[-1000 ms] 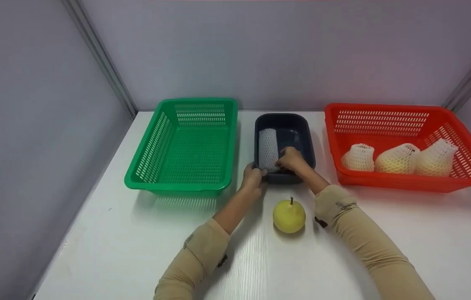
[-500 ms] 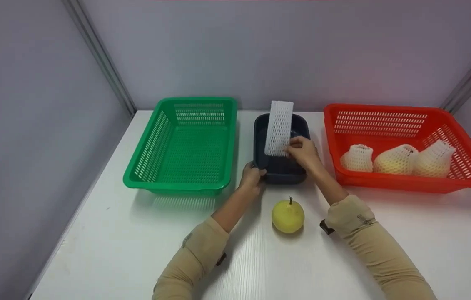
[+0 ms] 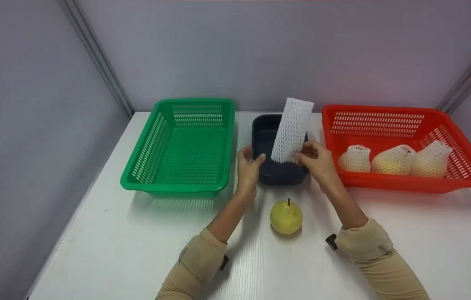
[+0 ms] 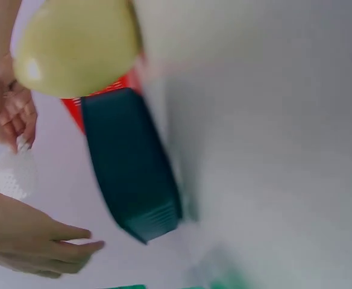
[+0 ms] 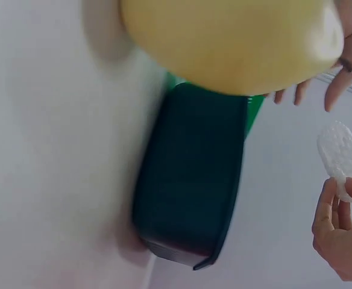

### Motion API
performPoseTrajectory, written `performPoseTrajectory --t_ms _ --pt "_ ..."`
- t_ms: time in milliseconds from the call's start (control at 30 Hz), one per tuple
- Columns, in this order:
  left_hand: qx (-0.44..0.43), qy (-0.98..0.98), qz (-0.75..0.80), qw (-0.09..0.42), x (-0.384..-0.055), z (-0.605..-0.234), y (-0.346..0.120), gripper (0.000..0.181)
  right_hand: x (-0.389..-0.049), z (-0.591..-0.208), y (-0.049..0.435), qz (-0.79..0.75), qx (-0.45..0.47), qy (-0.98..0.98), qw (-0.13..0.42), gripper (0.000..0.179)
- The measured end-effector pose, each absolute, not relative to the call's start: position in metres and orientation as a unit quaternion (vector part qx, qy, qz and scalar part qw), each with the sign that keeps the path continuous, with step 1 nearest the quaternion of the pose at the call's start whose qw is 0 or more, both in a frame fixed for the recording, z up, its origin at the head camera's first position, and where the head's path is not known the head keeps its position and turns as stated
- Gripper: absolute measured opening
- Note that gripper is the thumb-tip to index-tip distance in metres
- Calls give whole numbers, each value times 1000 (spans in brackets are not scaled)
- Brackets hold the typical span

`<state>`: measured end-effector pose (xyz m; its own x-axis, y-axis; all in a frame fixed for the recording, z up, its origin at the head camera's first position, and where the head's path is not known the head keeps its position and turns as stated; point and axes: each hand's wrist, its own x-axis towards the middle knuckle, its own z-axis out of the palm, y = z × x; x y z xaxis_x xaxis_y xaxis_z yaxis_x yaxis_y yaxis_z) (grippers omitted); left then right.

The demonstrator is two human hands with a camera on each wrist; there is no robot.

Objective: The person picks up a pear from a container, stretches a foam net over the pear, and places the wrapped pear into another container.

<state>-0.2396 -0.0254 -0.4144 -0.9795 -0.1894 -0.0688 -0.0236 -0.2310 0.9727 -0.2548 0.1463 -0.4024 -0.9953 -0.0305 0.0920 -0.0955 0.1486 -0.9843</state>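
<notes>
A white foam net sleeve [image 3: 292, 130] is held up over the dark blue bin [image 3: 282, 179], tilted with its top to the right. My right hand [image 3: 322, 166] pinches its lower right corner between thumb and fingers, as the right wrist view also shows at the foam net [image 5: 343, 153]. Beside the bin's left wall, my left hand [image 3: 247, 173] has its thumb and fingers parted and holds nothing; in the left wrist view this hand [image 4: 37, 241] has extended fingers, apart from the bin [image 4: 128, 162]. A yellow-green pear [image 3: 286, 217] stands stem-up on the table in front of the bin.
Left of the bin stands a green slotted basket [image 3: 177, 187] with nothing visible inside. On the right, a red basket [image 3: 410, 183] contains three fruits in white foam nets [image 3: 393, 160]. Walls close off the back and sides of the white table [image 3: 135, 250].
My right hand has lifted the foam net out of the bin and moved it up and to the right. My left hand has let go of the bin's edge. The pear stays put.
</notes>
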Motion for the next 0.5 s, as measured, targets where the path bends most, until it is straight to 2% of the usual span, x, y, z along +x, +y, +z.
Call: performPoseTrajectory --t_ms 67,167,400,500 --pt "41 -639 -767 46 -233 -407 -26 42 -247 -398 148 651 41 -757 31 31" --pt "-18 -667 -744 8 -224 -398 -30 36 -236 -389 150 652 47 -755 43 32" --pt "-69 -690 -713 -99 -208 -385 -32 48 -212 -374 151 654 83 -748 81 30" --pt "-80 -658 -740 -116 -203 -385 -30 46 -202 -369 152 646 89 -754 80 32"
